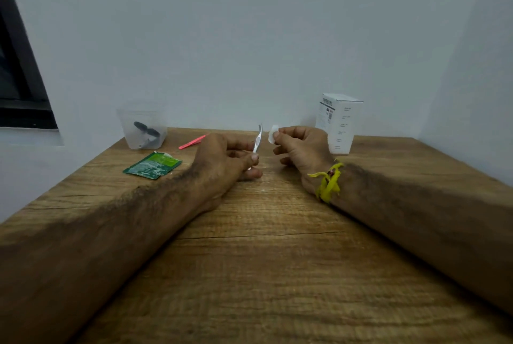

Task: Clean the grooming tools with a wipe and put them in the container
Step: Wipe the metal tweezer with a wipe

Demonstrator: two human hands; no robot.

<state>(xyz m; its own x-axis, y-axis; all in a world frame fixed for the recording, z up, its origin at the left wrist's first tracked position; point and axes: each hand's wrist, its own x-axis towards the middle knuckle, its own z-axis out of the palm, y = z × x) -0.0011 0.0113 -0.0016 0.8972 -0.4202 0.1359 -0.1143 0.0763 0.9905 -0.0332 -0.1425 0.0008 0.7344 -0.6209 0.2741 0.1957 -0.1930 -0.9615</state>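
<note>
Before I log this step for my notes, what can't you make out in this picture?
All in the head view:
- White box: print too small to read; the right hand covers its lower corner.
- Metal tool: lower end hidden in the left hand.
- Wipe: mostly hidden by the right hand's fingers.
- Container: dark tools inside blurred by its cloudy wall.
- Green sachet: label illegible.

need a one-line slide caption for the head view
Left hand holds a metal tool upright, right hand a wipe beside it; container waits at the table's far left.
</note>
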